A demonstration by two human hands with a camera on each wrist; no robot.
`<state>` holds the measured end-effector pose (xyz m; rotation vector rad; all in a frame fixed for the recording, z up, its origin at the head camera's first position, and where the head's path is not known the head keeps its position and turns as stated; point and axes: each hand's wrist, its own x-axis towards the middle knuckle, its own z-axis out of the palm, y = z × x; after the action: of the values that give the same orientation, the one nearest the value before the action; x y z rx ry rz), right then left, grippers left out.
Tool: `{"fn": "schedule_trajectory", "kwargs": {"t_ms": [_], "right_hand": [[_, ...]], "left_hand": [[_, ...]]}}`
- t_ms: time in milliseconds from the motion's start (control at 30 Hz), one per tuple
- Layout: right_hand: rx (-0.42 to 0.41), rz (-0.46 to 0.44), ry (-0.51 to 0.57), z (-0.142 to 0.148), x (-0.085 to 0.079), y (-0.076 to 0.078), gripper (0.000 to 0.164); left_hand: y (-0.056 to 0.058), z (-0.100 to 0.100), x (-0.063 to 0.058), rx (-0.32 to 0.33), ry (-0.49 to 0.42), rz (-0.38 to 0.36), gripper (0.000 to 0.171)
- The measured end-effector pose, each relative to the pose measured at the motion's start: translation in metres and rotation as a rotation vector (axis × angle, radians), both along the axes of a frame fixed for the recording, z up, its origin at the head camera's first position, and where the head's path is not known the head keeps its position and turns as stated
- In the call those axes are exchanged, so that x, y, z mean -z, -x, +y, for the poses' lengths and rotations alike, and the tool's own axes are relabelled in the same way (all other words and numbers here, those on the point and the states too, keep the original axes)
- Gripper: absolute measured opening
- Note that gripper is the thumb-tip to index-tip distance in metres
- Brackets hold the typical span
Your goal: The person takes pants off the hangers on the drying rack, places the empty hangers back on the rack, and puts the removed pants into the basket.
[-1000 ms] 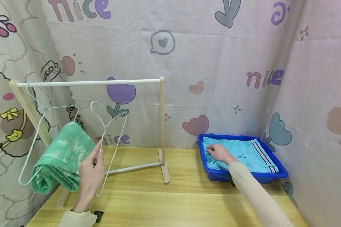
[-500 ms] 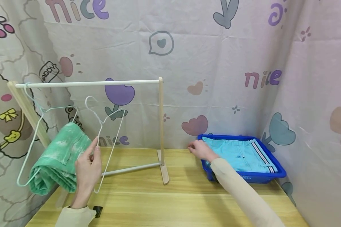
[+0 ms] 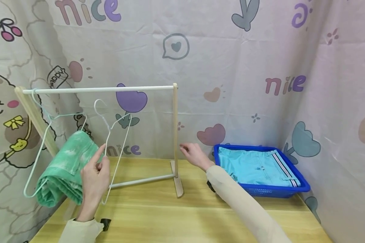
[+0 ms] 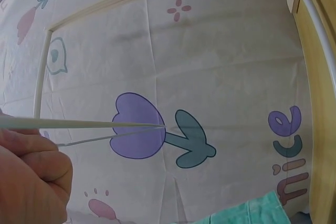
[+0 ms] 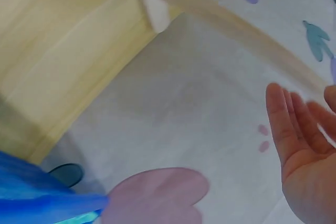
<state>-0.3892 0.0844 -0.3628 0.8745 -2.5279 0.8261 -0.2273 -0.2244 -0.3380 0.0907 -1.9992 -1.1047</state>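
Observation:
Between thumb and index finger, my left hand pinches a white wire hanger, its hook pointing up below the rack's top bar. In the left wrist view the hanger runs sideways past the curled fingers. My right hand is held in the air beside the rack's right post, holding nothing. The right wrist view shows this hand with its fingers loosely extended. A folded green garment hangs over a mint hanger at the rack's left end. Light-blue pants with a striped waistband lie folded in a blue basket.
The wooden rack has a white top bar and a low crossbar. It stands on a wood-grain table. A printed curtain closes off the back and sides.
My right hand has moved left, from over the pants in the basket to beside the rack's right post. My left hand keeps the white hanger, whose hook has risen slightly.

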Motion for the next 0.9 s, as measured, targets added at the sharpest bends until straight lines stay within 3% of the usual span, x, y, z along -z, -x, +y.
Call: {"fn": "schedule_trajectory", "kwargs": {"t_ms": [167,367,467,700,900], "right_hand": [[-0.010,0.015,0.035,-0.016,-0.015,0.005,0.043],[-0.003,-0.092,0.102,-0.029,-0.039,0.007,0.051],[-0.002,-0.098,0.120,-0.035,-0.047,0.007,0.051],[0.029,-0.064,0.127,-0.046,-0.050,0.008,0.032],[0.065,-0.013,0.104,-0.046,-0.049,0.008,0.040]], "left_hand": [[-0.001,0.001,0.001,0.010,-0.009,0.010,0.041],[0.000,0.004,0.000,-0.011,-0.004,0.014,0.042],[0.002,0.003,0.001,-0.015,-0.012,0.025,0.041],[0.000,0.002,0.001,0.020,-0.041,0.018,0.041],[0.003,0.001,-0.003,0.017,-0.038,0.035,0.040]]}}
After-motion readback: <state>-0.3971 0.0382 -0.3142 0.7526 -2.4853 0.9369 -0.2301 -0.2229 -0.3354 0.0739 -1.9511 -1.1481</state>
